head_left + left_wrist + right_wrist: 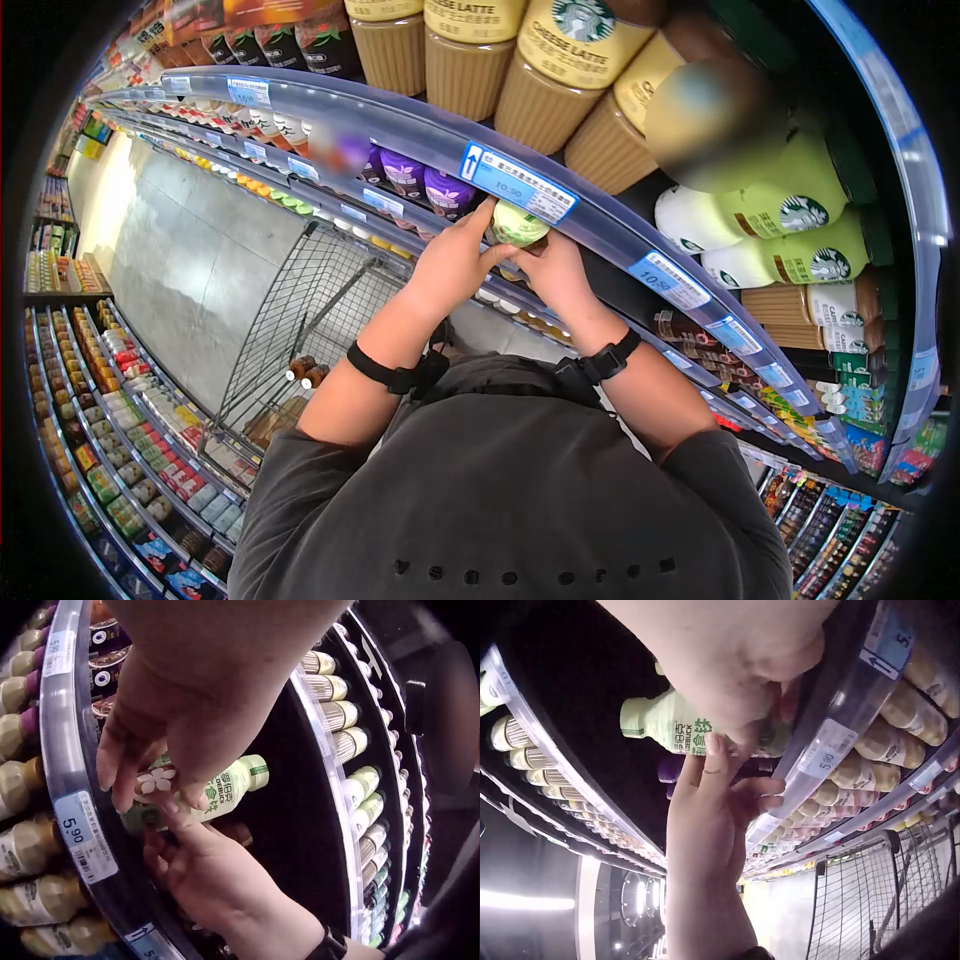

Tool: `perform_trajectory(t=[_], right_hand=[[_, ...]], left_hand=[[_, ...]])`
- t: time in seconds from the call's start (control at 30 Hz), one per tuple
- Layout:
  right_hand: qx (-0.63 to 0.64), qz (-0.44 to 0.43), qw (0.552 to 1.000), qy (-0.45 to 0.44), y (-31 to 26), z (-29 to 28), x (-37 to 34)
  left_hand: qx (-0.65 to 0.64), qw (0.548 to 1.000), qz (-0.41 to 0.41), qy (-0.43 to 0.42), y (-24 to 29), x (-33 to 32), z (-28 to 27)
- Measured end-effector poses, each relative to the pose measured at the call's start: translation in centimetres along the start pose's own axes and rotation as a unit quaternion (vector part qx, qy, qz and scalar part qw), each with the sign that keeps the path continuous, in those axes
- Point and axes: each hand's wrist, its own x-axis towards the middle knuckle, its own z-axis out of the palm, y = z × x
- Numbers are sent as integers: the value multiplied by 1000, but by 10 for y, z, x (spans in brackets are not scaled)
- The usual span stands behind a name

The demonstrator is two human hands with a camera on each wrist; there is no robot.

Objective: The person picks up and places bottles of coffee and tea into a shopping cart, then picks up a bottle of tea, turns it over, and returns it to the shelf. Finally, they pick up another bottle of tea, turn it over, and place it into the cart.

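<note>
A light green drink bottle (pixel 518 226) stands at the shelf front, both hands around its lower part. In the left wrist view, the bottle's (pixel 232 784) pale cap and neck show, while fingers cover much of the label. My left hand (pixel 450 265) grips it from the left, thumb across the front and fingers along the side. From the right, my right hand (pixel 557 278) holds it, its thumb close to the left thumb. The right wrist view shows the bottle (pixel 656 724) between the right hand (pixel 742 667) and the left hand (pixel 705 832). Purple bottles (pixel 447 190) line up to its left.
The upper shelf edge (pixel 400 112) runs just above the hands, with large latte bottles (pixel 465 75) on it. A wire shopping cart (pixel 300 310) stands at the left, holding brown bottles (pixel 308 372). Stocked shelves (pixel 120 430) line the far side of the aisle.
</note>
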Motion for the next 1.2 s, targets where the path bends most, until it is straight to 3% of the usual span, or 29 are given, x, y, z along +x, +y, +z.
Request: perform_trajectory(t=[0.07, 0.2, 0.3, 0.43, 0.6, 0.7, 0.8, 0.9, 0.97, 1.0, 1.07, 1.2], right_hand=[[10, -15, 1000, 3, 6, 2, 4], [-14, 10, 1000, -9, 10, 4, 8], [-5, -1, 1000, 9, 7, 8, 8], [-53, -45, 996, 48, 11, 7, 10], [-27, -31, 998, 50, 15, 11, 10], [-35, -13, 998, 44, 17, 13, 14], [-29, 1, 999, 29, 14, 14, 14], [-39, 17, 999, 21, -1, 15, 12], [-61, 29, 998, 17, -8, 17, 11], [-73, 31, 997, 23, -9, 18, 12], [-84, 32, 996, 23, -9, 21, 13], [-97, 3, 995, 18, -3, 22, 20]], left_hand=[[16, 998, -44, -29, 1, 2, -7], [5, 999, -31, -27, -7, 5, -12], [-4, 995, -63, -77, -2, 8, -18], [10, 995, -50, -91, -3, 11, -18], [23, 993, -37, -106, -13, 12, -16], [13, 998, -3, -56, -20, 11, -17], [25, 996, -7, -83, -24, 9, -26], [33, 996, 40, -77, -25, 5, -36], [19, 989, -17, -144, -14, 2, -53], [19, 990, -18, -141, -20, -1, -52], [17, 991, 63, -116, -35, -9, -48], [29, 990, 37, -130, -34, -24, -55]])
